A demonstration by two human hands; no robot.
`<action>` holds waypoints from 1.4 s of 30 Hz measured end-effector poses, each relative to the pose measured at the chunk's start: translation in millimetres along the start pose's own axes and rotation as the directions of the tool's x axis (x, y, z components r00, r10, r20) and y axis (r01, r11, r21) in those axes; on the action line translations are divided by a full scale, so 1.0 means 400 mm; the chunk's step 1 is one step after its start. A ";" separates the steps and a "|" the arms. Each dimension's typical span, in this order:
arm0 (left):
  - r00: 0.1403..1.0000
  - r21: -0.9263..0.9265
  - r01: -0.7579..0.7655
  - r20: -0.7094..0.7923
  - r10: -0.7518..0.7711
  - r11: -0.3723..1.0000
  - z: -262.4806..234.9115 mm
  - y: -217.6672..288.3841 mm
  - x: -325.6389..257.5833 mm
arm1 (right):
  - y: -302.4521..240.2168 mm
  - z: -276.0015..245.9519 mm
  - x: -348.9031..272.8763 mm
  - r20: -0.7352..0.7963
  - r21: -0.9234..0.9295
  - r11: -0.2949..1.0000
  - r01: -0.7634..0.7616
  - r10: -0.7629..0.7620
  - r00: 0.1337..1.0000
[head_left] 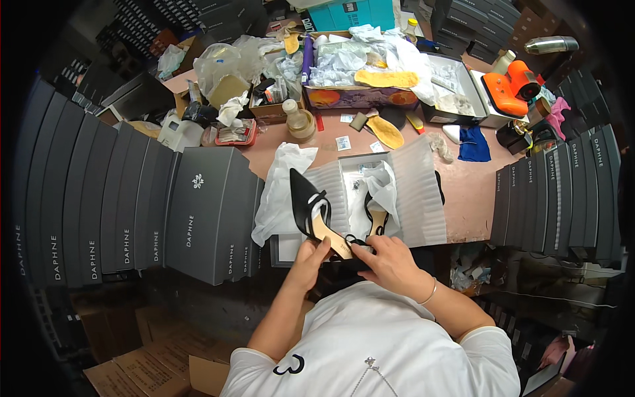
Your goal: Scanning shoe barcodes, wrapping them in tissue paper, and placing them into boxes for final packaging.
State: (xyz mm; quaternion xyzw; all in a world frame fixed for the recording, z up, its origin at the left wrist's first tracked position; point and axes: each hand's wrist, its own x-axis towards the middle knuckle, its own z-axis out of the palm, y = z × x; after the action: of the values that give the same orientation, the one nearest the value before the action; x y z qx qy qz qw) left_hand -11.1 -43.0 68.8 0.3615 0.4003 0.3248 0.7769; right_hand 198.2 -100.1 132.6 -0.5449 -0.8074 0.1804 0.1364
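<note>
Evidently the left hand (307, 264) grips a black pointed shoe (303, 205) by its heel end, centre frame, while the right hand (390, 261) pinches its strap; just right, a second shoe (378, 220) lies by white paper (381, 185), grey shoeboxes (210, 212) lining both sides

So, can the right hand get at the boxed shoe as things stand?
Probably yes: the boxed shoe, partly clear of the white tissue, lies just beyond the right hand, though that hand is at the heel end of the held shoe.
</note>
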 end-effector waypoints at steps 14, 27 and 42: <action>0.883 -0.898 0.431 0.439 0.167 0.086 -0.022 -0.059 0.051 | -0.025 0.045 -0.033 -0.222 0.516 0.852 0.090 0.032 0.974; 0.979 -0.382 -0.013 -0.195 -0.067 0.924 -0.008 -0.091 0.109 | -0.079 -0.072 0.041 -0.146 0.491 0.868 0.079 -0.007 0.989; 0.941 0.983 -0.131 0.164 0.294 -0.129 -0.176 0.390 0.548 | 0.261 0.037 -0.082 0.181 0.933 -0.343 -0.107 0.193 0.964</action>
State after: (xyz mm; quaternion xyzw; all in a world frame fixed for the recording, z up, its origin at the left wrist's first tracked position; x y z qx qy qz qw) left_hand -2.4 234.6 82.6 0.8545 0.4862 0.0656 0.1707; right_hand 290.8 -97.1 72.5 -0.3121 -0.2415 0.7597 0.5169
